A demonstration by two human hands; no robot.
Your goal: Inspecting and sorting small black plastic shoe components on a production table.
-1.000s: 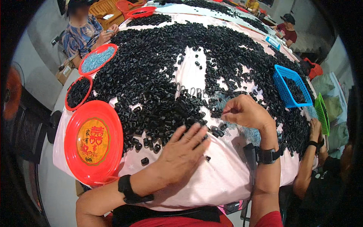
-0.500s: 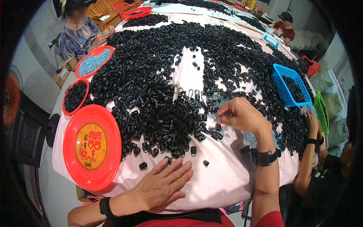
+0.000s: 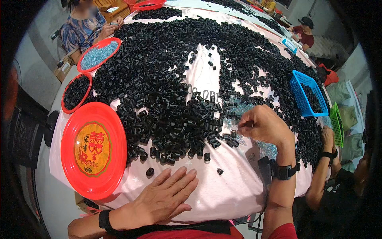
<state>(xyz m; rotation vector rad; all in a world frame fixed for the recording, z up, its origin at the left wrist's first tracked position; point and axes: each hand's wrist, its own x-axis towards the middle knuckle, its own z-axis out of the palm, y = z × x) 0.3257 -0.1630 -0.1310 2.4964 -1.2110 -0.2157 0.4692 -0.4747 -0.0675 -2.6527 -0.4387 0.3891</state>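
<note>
My left hand (image 3: 167, 195) lies flat on the pale pink cloth (image 3: 215, 195), fingers spread, just short of the pile's near edge. Two loose black caps sit apart on the cloth near it. In front spreads a large heap of small black hollow plastic caps (image 3: 171, 123). My right hand (image 3: 264, 125) hovers over small clear-bluish pieces (image 3: 242, 110) scattered right of the heap. Its thumb and index finger are pinched together, and whatever sits between them is too small or hidden to tell. A black band circles each wrist.
At left stand a red oval tray (image 3: 67, 153), a red basket of black parts (image 3: 90, 89) and a red basket of clear-bluish pieces (image 3: 118, 48). A blue basket (image 3: 296, 93) and green basket (image 3: 337, 119) stand right. Co-workers sit at the right, far left and far end.
My right hand has shifted slightly right, still pinched over the bluish pieces. The left hand stays flat on the cloth. The whole view has tilted a little.
</note>
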